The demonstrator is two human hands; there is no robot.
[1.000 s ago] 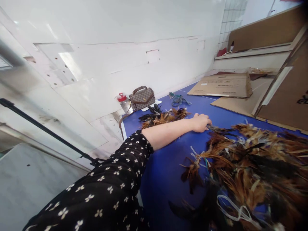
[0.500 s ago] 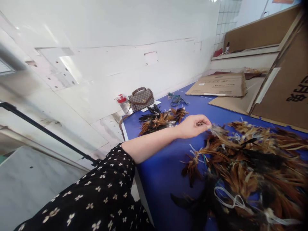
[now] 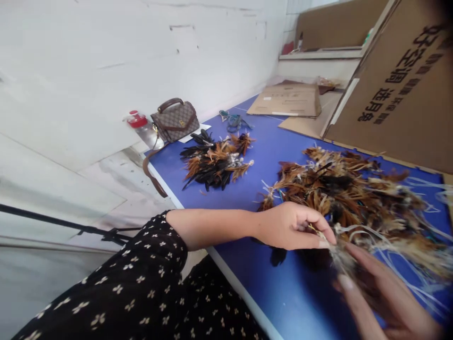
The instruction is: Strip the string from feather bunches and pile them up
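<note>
Although the feather bundle (image 3: 342, 261) is pinched by the left grip (image 3: 290, 227), whether the right grip (image 3: 393, 289) around it is pressed together cannot be told; shedding could be caused by uneven pulling.

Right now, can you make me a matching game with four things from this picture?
Things:
1. Bottle
2. Left hand
3. Handbag
4. Table

Clues:
A. Brown and patterned
B. Blue
C. Red on top
D. Pinching feathers

Right pairs: 1-C, 2-D, 3-A, 4-B.
</note>
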